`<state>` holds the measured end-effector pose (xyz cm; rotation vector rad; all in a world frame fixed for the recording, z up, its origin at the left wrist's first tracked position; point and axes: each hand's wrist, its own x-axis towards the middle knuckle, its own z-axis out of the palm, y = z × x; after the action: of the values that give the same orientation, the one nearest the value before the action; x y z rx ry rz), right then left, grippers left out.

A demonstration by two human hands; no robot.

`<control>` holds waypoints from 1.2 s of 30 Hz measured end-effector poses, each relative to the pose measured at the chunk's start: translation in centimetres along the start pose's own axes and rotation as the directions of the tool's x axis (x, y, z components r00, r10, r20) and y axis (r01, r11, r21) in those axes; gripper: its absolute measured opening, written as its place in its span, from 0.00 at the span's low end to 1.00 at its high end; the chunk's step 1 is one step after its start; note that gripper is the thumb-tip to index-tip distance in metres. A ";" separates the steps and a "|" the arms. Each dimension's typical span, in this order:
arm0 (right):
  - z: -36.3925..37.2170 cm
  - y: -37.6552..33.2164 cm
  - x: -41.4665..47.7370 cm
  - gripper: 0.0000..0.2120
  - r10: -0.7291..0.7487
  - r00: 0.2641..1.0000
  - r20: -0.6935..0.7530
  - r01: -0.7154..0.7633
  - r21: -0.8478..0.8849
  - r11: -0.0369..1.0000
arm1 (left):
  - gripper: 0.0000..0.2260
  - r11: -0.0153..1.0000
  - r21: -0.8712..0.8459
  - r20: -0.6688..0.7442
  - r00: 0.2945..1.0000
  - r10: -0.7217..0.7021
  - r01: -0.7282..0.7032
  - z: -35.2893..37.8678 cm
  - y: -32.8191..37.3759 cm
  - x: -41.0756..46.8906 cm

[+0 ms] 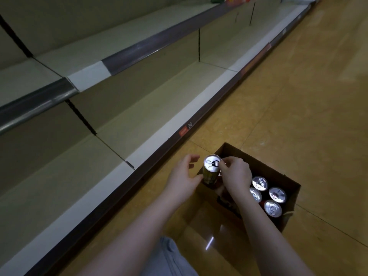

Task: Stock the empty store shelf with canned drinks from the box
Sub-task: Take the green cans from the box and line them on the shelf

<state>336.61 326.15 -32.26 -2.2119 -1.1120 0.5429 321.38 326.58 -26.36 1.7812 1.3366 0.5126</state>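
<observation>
Pale blue-grey cloth of the person's clothing (pixel 171 259) filled the bottom edge of the head view, and two bare forearms reached forward from it over a glossy tan tiled floor (pixel 298 96). An open brown cardboard box (pixel 291 204) sat on the floor just beside the foot of the shelving. In its near right corner stood four upright drink cans with silver tops (pixel 272 208), packed close together, at least one with a red side. A slim gold-green metal can with a silver pull-tab lid (pixel 211 170) was upright over the box's left end, raised above the others. The right hand (pixel 235 174) pinched this can by its top rim with fingertips and thumb. The left hand (pixel 182 176) was unclenched, fingers loosely spread, just beside the can's body; whether its thumb touched the can could not be told. The long cream metal bottom shelf (pixel 139 120) ran diagonally to the left, bare, with a small red price label (pixel 183 132) on its front strip. The can was probably full, so fairly heavy for its size, rigid, and smooth enough to slip. A rim pinch looked like a weak hold; wrapping the fingers round the middle of the body would likely be safer, since a dropped can could dent.
</observation>
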 end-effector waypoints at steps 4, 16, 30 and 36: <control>-3.3 -3.6 -1.2 0.11 -0.096 0.994 -0.058 0.099 0.061 0.993 | 0.28 1.000 0.004 -0.002 1.000 0.022 -0.022 -0.3 0.3 0.2; -6.6 -16.1 -5.2 0.10 -0.382 0.924 -0.020 0.365 0.347 0.864 | 0.20 0.950 -0.188 -0.319 0.930 0.183 -0.251 -9.7 1.4 -2.6; 0.2 -29.4 -15.2 0.06 -0.637 0.750 0.180 0.236 0.826 0.512 | 0.14 0.844 -0.375 -0.658 0.751 0.048 -0.383 -23.8 -0.6 -11.7; 3.9 -35.1 -21.5 0.05 -0.784 0.590 0.192 0.178 0.916 0.358 | 0.13 0.818 -0.333 -0.812 0.583 0.004 -0.469 -30.7 -2.3 -16.9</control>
<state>301.98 326.29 -9.72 -0.6926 -1.3806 1.2455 291.65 322.63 -8.13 1.2746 1.2816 1.8253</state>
